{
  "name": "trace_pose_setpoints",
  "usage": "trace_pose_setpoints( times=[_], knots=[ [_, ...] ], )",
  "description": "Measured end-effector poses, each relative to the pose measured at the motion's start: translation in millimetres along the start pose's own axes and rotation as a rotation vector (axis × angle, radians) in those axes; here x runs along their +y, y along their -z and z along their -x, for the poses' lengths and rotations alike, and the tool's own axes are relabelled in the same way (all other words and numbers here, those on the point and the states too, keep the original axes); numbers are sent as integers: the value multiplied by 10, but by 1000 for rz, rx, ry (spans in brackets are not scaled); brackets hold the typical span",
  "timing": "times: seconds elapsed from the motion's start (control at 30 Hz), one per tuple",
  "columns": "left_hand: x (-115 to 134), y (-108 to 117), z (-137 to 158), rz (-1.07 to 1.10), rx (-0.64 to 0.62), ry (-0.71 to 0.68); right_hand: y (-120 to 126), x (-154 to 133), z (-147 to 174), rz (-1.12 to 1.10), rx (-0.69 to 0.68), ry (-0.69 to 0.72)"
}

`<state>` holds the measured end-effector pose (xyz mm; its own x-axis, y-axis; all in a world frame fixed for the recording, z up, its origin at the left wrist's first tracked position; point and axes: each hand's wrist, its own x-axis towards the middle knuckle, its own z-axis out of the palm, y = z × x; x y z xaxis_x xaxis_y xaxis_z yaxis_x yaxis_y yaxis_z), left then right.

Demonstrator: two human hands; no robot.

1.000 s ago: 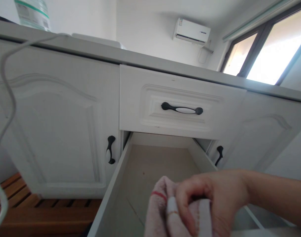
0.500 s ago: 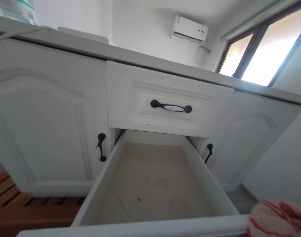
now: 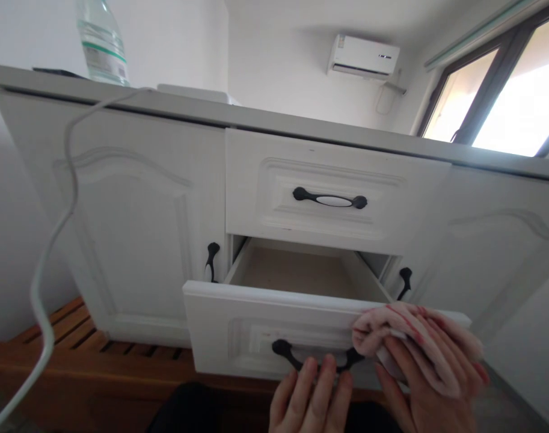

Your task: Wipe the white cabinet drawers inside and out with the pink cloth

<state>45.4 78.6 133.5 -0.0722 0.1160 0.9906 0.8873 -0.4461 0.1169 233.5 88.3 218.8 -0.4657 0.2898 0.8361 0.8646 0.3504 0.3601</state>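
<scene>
And there's the cloth (image 3: 418, 328), bunched in your right hand (image 3: 432, 412), fingers clenched on it, its long axis slanting from upper left, ahead of those fingers, down to the right beside them. It's pale pink and soft-looking, crossed by red stripes, folded over itself in thick rolls, and it lies over the right part of the drawer front's top edge.

Over to your left hand (image 3: 308, 400): fingers straight and side by side, tips pointing up and forward at the dark handle (image 3: 284, 350); whether they grip it, you can't tell from here. That handle runs crosswise beyond the fingertips, bowing down in the middle.

Behind it the drawer (image 3: 211, 328) stands partly out, its front long from left to right, dipping slightly rightward: white, with a moulded panel, the beige floor showing beyond your fingers.
</scene>
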Motion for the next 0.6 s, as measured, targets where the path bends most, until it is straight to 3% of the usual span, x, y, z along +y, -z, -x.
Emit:
trace_pose_setpoints(
  times=[0.13,0.27,0.5,0.6],
  knots=[
    [-259,-46,3,3,-323,-128,-323,-114,-109,56,-4,53],
    [-495,-228,-73,-74,-424,-198,-584,-90,-232,93,25,52],
    [-791,-661,-192,-124,-579,-246,-1063,274,-416,185,76,-22],
    [-816,-764,-235,-130,-560,-239,-1235,310,-510,196,121,29]
  ],
)
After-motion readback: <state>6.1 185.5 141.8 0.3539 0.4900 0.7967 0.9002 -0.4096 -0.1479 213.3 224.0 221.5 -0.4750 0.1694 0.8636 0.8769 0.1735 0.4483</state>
